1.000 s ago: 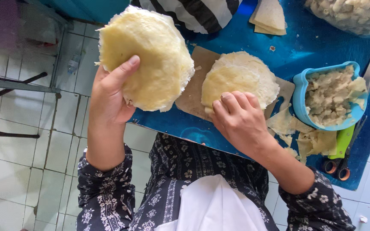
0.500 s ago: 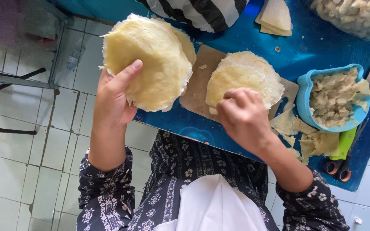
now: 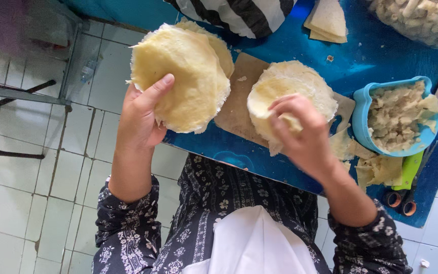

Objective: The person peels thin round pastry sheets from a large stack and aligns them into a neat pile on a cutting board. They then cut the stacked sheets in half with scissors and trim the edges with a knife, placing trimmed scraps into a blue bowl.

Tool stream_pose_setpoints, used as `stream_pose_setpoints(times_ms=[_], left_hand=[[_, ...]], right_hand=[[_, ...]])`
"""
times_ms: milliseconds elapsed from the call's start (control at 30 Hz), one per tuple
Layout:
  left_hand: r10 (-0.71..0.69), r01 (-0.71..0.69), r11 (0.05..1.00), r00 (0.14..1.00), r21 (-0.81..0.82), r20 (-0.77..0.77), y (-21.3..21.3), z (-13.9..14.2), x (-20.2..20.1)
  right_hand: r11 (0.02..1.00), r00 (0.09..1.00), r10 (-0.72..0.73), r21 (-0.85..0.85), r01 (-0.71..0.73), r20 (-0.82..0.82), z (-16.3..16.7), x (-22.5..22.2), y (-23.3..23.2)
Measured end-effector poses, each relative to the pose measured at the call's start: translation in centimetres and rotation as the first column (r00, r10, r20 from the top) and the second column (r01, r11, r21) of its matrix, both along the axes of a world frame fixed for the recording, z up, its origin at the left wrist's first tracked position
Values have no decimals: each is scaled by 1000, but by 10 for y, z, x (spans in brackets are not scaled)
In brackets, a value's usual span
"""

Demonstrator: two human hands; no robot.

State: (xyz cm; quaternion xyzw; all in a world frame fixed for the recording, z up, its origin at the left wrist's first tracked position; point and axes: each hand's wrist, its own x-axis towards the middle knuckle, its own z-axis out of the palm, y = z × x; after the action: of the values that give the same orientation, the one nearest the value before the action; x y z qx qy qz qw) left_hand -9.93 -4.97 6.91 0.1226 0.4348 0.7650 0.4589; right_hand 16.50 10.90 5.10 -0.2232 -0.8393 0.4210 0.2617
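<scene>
My left hand (image 3: 140,119) holds up a stack of thin round pale-yellow wrappers (image 3: 181,76) over the table's near edge, thumb across the front. My right hand (image 3: 300,134) pinches the near edge of the top sheet of a second wrapper stack (image 3: 290,86), which lies on a brown wooden board (image 3: 236,104) on the blue table (image 3: 381,45). That sheet's edge is lifted and folded under my fingers.
A light-blue bowl (image 3: 363,119) of chunky pale filling stands at the right, with torn wrapper scraps (image 3: 378,170) and green-handled scissors (image 3: 406,185) beside it. Cut wrapper pieces (image 3: 328,20), a striped cloth (image 3: 239,15) and a clear container (image 3: 419,20) lie at the far side. White floor tiles are on the left.
My right hand has curled its fingers and pulled up the near edge of the top wrapper on the board. The left hand keeps its stack raised, nearly still.
</scene>
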Motion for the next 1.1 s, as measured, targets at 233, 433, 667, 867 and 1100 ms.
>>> stream_pose_setpoints(times_ms=[233, 433, 667, 867, 1100], left_hand=[[21, -21, 999, 1000, 35, 12, -7, -2, -5], [30, -29, 1000, 999, -8, 43, -8, -9, -3], [19, -19, 1000, 998, 4, 53, -8, -12, 1], [17, -17, 1000, 998, -1, 60, -14, -11, 1], [11, -12, 1000, 997, 4, 77, -15, -13, 1]], right_hand=[[470, 886, -417, -882, 23, -200, -6, 14, 70], [395, 904, -425, -908, 137, -49, -4, 7, 80], [985, 999, -29, -172, 25, -20, 20, 3, 35], [892, 955, 175, 372, -256, 238, 24, 7, 16], [766, 996, -54, -643, -2, -67, -13, 25, 51]])
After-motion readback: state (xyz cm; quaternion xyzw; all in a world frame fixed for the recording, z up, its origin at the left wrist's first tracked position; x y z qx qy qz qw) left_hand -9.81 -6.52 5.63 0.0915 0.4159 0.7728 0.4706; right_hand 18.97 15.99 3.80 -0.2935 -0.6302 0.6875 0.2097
